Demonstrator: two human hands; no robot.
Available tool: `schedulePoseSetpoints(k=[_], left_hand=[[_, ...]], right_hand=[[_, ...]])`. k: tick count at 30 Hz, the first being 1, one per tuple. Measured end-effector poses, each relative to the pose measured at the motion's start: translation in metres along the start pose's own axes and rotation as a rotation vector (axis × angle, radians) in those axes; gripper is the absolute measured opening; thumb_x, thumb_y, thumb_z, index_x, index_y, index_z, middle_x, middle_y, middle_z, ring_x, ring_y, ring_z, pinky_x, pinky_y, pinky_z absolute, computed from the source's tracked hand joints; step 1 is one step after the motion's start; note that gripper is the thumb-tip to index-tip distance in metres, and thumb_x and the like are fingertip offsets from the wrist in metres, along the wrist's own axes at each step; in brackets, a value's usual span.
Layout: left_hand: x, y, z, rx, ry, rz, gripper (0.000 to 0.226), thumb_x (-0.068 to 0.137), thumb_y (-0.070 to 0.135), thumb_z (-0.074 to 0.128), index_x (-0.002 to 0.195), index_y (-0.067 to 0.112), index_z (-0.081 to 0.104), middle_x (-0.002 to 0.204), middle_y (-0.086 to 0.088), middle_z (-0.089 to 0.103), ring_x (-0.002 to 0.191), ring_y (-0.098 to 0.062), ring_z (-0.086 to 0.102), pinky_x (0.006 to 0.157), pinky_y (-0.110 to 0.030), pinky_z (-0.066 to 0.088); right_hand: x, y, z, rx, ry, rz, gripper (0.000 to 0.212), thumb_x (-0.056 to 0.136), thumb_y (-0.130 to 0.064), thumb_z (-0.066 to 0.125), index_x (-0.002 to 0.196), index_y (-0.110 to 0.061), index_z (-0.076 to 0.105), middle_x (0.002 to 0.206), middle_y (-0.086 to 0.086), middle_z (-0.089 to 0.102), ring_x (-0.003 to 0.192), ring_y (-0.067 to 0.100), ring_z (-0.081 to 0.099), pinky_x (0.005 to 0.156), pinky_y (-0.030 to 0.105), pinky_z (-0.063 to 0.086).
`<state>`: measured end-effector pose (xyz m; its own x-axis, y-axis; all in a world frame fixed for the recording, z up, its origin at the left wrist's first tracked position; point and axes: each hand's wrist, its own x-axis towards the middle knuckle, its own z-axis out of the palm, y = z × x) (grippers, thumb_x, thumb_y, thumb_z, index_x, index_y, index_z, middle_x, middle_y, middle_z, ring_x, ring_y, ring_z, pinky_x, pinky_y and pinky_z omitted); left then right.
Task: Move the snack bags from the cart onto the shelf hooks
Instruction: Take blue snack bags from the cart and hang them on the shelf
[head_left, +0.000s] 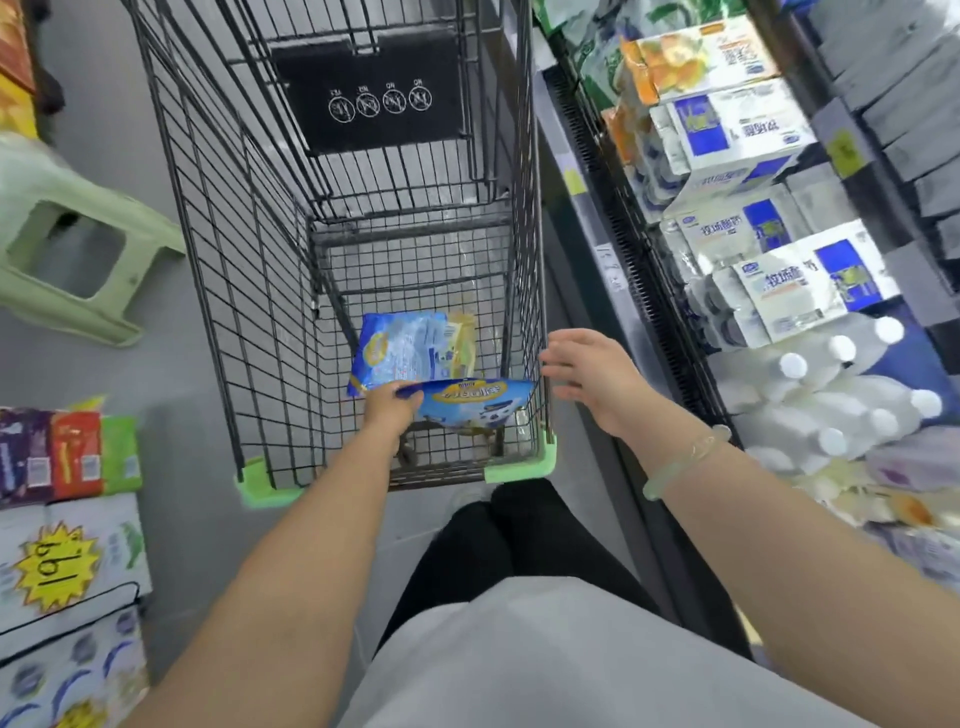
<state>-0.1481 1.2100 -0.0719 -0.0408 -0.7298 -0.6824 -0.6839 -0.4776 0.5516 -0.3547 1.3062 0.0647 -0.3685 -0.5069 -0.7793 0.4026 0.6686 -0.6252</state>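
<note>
A black wire cart (249, 291) stands in front of me with green corner bumpers. My left hand (390, 406) reaches inside it and grips a blue snack bag (475, 402) by its edge, lifted near the cart's near end. Another blue snack bag (402, 351) lies flat on the cart floor, with a yellowish bag (463, 338) partly under it. My right hand (592, 371) hovers open just outside the cart's right rim, holding nothing. No shelf hooks are visible.
A refrigerated shelf on the right holds white and blue milk cartons (737, 135) and white bottles (831, 395). A pale green plastic stool (78, 249) stands at the left. Boxed goods with a yellow price tag (57, 566) sit at the lower left.
</note>
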Motion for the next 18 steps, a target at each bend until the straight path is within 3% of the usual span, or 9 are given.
schedulePoseSetpoints(k=[3, 6, 9, 14, 16, 18], left_hand=[[0.004, 0.006, 0.001, 0.006, 0.04, 0.032, 0.028, 0.09, 0.013, 0.059, 0.117, 0.004, 0.061, 0.111, -0.01, 0.061, 0.098, -0.019, 0.052, 0.083, -0.027, 0.04], [0.005, 0.017, -0.007, 0.008, 0.008, 0.102, 0.007, 0.092, 0.016, 0.056, 0.097, 0.012, 0.059, 0.096, -0.005, 0.056, 0.092, -0.021, 0.053, 0.078, -0.031, 0.042], [0.001, 0.026, -0.022, 0.026, -0.025, 0.203, 0.009, 0.092, 0.013, 0.055, 0.083, 0.016, 0.054, 0.089, -0.006, 0.058, 0.084, -0.02, 0.053, 0.065, -0.027, 0.04], [-0.018, 0.047, -0.058, -0.054, -0.014, 0.314, 0.013, 0.091, 0.009, 0.056, 0.083, 0.019, 0.055, 0.098, -0.006, 0.062, 0.093, -0.018, 0.055, 0.082, -0.031, 0.045], [-0.024, 0.059, -0.078, -0.134, 0.007, 0.379, 0.021, 0.091, 0.009, 0.055, 0.079, 0.026, 0.055, 0.093, -0.003, 0.064, 0.089, -0.012, 0.058, 0.076, -0.025, 0.048], [-0.029, 0.073, -0.096, -0.242, 0.01, 0.457, 0.028, 0.092, 0.007, 0.054, 0.076, 0.03, 0.055, 0.079, 0.005, 0.061, 0.073, 0.005, 0.06, 0.064, -0.009, 0.047]], right_hand=[[0.015, -0.009, 0.002, -0.028, -0.024, 0.016, 0.023, 0.092, -0.004, 0.047, 0.114, -0.009, 0.054, 0.126, 0.023, 0.057, 0.12, 0.037, 0.053, 0.091, 0.044, 0.05], [0.028, -0.014, 0.009, -0.088, -0.042, 0.012, 0.025, 0.092, -0.008, 0.049, 0.117, -0.009, 0.053, 0.124, 0.019, 0.059, 0.116, 0.032, 0.057, 0.091, 0.039, 0.049], [0.041, -0.017, 0.017, -0.125, -0.086, 0.008, 0.031, 0.091, -0.009, 0.052, 0.122, -0.005, 0.051, 0.114, 0.015, 0.059, 0.103, 0.026, 0.058, 0.092, 0.037, 0.047], [0.052, -0.022, 0.028, -0.235, -0.153, -0.053, 0.051, 0.084, -0.005, 0.062, 0.131, -0.012, 0.045, 0.125, 0.007, 0.056, 0.112, 0.022, 0.055, 0.1, 0.037, 0.044], [0.053, -0.026, 0.034, -0.163, -0.202, -0.105, 0.055, 0.084, -0.01, 0.064, 0.134, -0.016, 0.042, 0.133, 0.005, 0.052, 0.118, 0.02, 0.052, 0.105, 0.038, 0.04], [0.055, -0.027, 0.037, -0.038, -0.318, -0.137, 0.056, 0.088, -0.028, 0.058, 0.139, -0.023, 0.035, 0.137, -0.004, 0.046, 0.127, 0.015, 0.045, 0.108, 0.036, 0.034]])
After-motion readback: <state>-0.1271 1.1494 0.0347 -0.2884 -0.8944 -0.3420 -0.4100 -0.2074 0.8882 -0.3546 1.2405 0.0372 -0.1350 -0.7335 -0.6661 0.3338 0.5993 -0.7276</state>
